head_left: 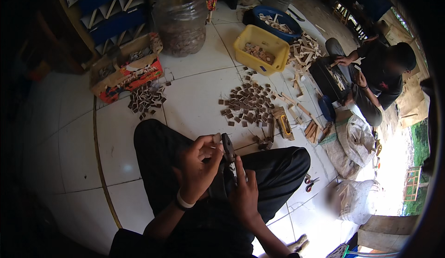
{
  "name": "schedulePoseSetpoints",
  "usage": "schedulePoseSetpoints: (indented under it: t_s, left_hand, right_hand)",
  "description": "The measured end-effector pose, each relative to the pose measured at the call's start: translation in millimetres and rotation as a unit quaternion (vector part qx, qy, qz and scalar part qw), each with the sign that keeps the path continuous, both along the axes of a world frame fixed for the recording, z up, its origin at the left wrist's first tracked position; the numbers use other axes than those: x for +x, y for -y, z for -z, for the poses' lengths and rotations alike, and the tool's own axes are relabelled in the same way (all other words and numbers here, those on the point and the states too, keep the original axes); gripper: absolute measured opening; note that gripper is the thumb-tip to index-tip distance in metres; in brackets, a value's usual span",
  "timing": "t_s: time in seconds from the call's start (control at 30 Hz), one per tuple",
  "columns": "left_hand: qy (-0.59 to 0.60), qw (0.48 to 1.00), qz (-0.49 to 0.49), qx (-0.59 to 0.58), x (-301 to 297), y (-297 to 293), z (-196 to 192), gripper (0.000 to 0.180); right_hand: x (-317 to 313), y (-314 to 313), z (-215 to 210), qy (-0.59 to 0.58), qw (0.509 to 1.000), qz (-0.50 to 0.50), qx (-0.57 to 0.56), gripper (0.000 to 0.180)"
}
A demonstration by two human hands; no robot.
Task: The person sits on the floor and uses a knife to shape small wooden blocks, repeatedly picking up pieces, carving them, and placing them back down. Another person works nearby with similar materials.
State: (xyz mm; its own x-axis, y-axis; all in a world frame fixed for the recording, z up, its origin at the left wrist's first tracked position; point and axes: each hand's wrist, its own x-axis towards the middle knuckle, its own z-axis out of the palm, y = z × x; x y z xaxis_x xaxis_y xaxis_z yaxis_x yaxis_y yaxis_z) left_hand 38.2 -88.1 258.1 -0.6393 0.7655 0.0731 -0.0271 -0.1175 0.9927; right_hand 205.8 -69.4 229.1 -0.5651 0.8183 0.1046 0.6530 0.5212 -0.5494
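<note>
Above my lap, my left hand (199,165) pinches a small flat greyish square piece (216,138) between thumb and fingertips. Close against it, my right hand (244,191) is wrapped round a plier-like hand tool (228,147) with a dark head pointing up and away. The head is beside the small piece; whether they touch I cannot tell. On the floor beyond my knees spreads a pile of small brown square pieces (248,101). Farther left lies a smaller heap of dark and pale pieces (146,98).
An open cardboard box (127,75) and a clear plastic drum (180,26) stand ahead left. Ahead right are a yellow tub (273,64), a blue basin (294,34) and wooden offcuts (305,51). A co-worker (382,72) sits at right. Scissors (311,183) lie near my right knee.
</note>
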Motion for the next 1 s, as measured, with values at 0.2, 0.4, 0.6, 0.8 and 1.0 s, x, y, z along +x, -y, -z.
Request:
schedulePoseSetpoints:
  t_s: [0.2,0.4,0.6,0.8,1.0]
  left_hand:
    - [-0.096,0.995,0.010,0.012,-4.5,5.7,13.0,0.037]
    - [0.091,0.993,0.028,0.063,-19.6,-8.3,13.8,0.025]
    - [0.160,0.984,0.081,0.016,-35.9,1.0,-3.1,0.031]
    - [0.184,0.979,0.088,0.016,-34.5,1.8,-13.4,0.033]
    - [0.163,0.982,0.100,0.005,-37.3,3.1,-21.1,0.033]
  right_hand:
    - [6.7,14.2,-13.7,-0.065,0.989,-0.009,-0.130,0.082]
    - [2.5,16.2,-15.9,-0.151,0.982,-0.030,-0.113,0.079]
    - [14.9,12.0,-21.6,-0.210,0.959,-0.054,-0.185,0.072]
    - [21.4,10.1,-25.5,-0.219,0.943,-0.073,-0.240,0.068]
    - [20.9,6.9,-31.0,-0.213,0.943,-0.087,-0.240,0.069]
